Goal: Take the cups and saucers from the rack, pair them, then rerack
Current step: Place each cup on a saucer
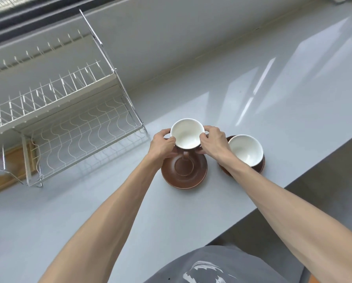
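Brown, white-inside round cup [187,134] is being held by both hands, left hand [163,144] and right hand [213,143], just over its brown round saucer [184,172], needing gentle lowering into the middle ring

I see a brown, white-lined cup [187,133] upright above the far edge of a brown saucer [184,172]; right of that saucer, another cup [245,149] sits on its saucer [224,169].

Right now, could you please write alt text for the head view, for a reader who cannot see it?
Both hands, left hand and right hand, hold a white-lined brown cup above an empty brown saucer on a grey counter. To the right, a second cup already sits on its saucer; an empty wire rack stands at left.
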`<state>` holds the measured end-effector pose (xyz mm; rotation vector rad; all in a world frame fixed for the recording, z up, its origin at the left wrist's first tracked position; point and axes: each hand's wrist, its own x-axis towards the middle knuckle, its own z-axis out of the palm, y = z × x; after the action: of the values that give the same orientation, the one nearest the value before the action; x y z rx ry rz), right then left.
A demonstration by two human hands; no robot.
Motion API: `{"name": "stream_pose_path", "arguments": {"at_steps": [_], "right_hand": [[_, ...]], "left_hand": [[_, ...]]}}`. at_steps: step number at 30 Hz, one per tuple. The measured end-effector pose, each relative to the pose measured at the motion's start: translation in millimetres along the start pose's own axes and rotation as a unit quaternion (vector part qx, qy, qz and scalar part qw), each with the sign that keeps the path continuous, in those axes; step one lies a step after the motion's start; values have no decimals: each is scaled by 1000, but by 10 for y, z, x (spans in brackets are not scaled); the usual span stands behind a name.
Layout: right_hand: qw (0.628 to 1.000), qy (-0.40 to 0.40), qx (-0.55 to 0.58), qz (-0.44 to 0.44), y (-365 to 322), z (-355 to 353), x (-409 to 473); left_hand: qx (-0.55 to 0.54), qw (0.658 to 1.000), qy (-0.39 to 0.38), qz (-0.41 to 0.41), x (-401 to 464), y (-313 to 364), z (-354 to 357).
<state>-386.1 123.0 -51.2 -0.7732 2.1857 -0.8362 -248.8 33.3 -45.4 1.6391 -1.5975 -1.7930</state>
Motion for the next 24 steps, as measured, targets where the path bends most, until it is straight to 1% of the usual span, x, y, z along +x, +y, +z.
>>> {"name": "stream_pose_path", "arguments": {"at_steps": [6,13,21,24], "right_hand": [[1000,-10,12,3,87,133,-266],[1000,-18,23,6,217,239,-490],[999,-28,22,6,268,311,-562],[1000,-29,3,8,263,318,-588]], "left_hand": [[1,1000,3,0,-251,-224,-80],[-7,1000,7,-20,-357,-520,-100],[-13,999,-4,-34,-422,-614,-138],[-15,999,-3,-34,-429,-647,-144]]}}
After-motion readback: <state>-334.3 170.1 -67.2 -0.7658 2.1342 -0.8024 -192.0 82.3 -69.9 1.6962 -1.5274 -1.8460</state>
